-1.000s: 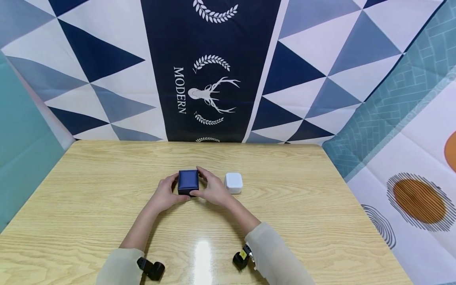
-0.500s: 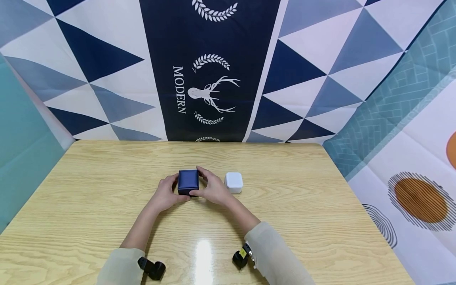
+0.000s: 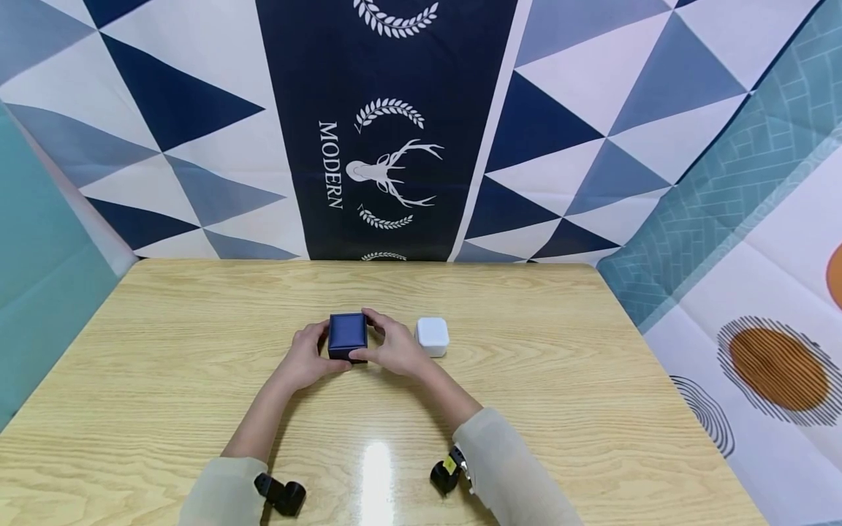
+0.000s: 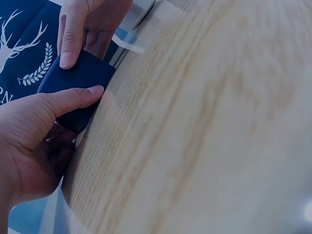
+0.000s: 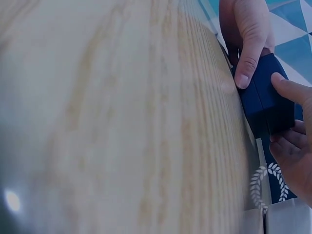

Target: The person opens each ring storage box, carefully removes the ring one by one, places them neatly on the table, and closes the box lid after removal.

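Note:
A small dark blue box (image 3: pixel 347 332), like a ring box with its lid down, sits on the table in the head view. My left hand (image 3: pixel 306 359) grips its left side, thumb along the front of the lower part, near the tabletop. From the right, my right hand (image 3: pixel 396 351) holds the upper part between thumb and fingers. A seam between lid and base shows on the box (image 5: pixel 263 100) in the right wrist view. Fingertips behind the box are partly hidden in the left wrist view, where both thumbs press the box (image 4: pixel 83 73).
A white rounded cube (image 3: pixel 432 334) stands just right of my right hand. The wooden table (image 3: pixel 526 380) ends at a patterned cloth backdrop (image 3: pixel 395 146) behind. Black wrist cameras hang at both sleeves, such as the left camera (image 3: pixel 281 497).

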`<state>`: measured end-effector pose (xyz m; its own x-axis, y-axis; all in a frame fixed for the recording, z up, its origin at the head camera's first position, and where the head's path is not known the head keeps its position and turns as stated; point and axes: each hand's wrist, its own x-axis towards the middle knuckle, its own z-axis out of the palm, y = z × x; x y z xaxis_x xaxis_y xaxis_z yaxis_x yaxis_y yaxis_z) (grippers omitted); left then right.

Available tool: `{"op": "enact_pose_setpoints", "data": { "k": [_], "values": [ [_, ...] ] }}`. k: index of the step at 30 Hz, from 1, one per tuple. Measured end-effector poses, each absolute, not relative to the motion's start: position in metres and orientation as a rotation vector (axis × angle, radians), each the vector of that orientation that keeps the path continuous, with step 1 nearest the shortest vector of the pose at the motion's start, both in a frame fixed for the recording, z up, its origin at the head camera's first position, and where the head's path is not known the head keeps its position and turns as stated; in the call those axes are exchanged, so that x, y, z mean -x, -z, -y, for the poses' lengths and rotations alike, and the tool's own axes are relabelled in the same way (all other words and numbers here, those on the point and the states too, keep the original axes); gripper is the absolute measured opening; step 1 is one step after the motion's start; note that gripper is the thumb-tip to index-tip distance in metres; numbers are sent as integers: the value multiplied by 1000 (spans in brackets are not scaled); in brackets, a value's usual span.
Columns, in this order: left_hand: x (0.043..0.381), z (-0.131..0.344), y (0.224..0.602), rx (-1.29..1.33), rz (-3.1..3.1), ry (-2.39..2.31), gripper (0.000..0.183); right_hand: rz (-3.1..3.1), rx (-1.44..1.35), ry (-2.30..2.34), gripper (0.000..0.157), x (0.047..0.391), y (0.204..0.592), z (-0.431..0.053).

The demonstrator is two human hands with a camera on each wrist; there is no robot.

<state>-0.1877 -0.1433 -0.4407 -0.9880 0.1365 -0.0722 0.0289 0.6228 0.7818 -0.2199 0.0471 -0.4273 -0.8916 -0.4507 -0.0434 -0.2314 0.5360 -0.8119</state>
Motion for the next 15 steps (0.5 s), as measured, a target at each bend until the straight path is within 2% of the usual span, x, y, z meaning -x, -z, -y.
{"op": "enact_pose_setpoints", "data": {
  "k": [15],
  "values": [
    [189, 144, 442, -123, -2707, -1312, 89, -2532, 575, 1281, 78, 222, 428, -48]
  ]
}}
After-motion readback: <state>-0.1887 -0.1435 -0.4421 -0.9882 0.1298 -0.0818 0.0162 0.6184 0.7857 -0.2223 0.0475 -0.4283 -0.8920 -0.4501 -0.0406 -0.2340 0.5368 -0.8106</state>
